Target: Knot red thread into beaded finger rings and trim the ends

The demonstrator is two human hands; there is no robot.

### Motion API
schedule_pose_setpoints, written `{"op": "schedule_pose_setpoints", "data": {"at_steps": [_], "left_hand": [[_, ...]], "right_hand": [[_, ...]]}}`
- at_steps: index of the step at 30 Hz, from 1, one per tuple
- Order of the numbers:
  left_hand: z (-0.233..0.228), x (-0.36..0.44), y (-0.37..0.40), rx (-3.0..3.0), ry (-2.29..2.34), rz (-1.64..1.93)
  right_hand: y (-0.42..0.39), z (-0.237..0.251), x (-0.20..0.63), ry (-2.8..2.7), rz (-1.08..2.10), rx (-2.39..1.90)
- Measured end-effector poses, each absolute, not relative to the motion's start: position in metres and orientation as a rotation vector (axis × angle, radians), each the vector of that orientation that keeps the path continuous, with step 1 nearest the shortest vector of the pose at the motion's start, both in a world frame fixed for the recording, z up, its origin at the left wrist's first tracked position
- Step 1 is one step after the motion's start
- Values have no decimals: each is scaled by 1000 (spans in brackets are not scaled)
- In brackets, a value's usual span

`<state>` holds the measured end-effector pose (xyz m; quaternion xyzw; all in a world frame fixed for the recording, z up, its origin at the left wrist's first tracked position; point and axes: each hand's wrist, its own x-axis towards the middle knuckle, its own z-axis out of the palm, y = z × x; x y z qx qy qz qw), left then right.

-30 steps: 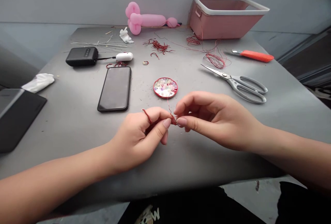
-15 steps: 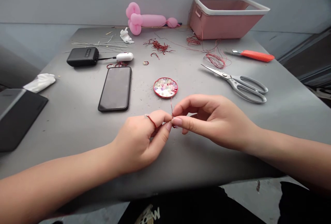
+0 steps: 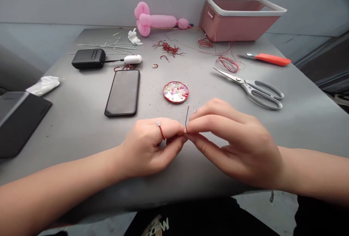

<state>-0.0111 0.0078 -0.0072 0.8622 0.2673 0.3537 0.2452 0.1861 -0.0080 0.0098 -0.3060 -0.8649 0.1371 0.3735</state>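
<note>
Hands: left hand (image 3: pixel 148 149) and right hand (image 3: pixel 234 141) meet fingertip to fingertip just above the near part of the grey table (image 3: pixel 68 127); both are pinched narrow on a thin red wire (image 3: pixel 187 118).
Wire: one loop wraps the left index finger like a ring, with what looks like a small pale bead on top; a short free end stands up between the two pinches.
Progress (judgement): loop formed and seated on the finger; the free tail is not yet tucked or trimmed, so the finishing looks undone.
Bead dish (image 3: pixel 176 92): small round red lid just beyond the hands, holding a shallow layer of pale pink, white and clear beads.
Phone (image 3: pixel 123 92): dark, screen up, left of the dish.
Scissors (image 3: pixel 252 88): grey, blades closed, right of the dish, untouched.
Loose wire (image 3: pixel 228 62): red coils and offcuts further back.
Power bank (image 3: pixel 88 59): black, cabled to a small white unit.
Pink basket (image 3: pixel 240 18): far right corner; inside is hidden from this angle, wire strands trail from near its base.
Balloon (image 3: pixel 156 21): pink, at the far edge.
</note>
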Motion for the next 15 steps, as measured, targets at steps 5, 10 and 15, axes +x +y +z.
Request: {"op": "schedule_pose_setpoints", "data": {"at_steps": [5,10,15], "left_hand": [[-5,-10,6,2350,704,1081],[0,-10,4,2196,682,1128],[6,-11,-1,2050,682,1121]], "right_hand": [[-14,11,185,-2238,-134,-652],[-7,22,196,-2330,-364,-405],[-5,37,200,-2412,244,-571]]}}
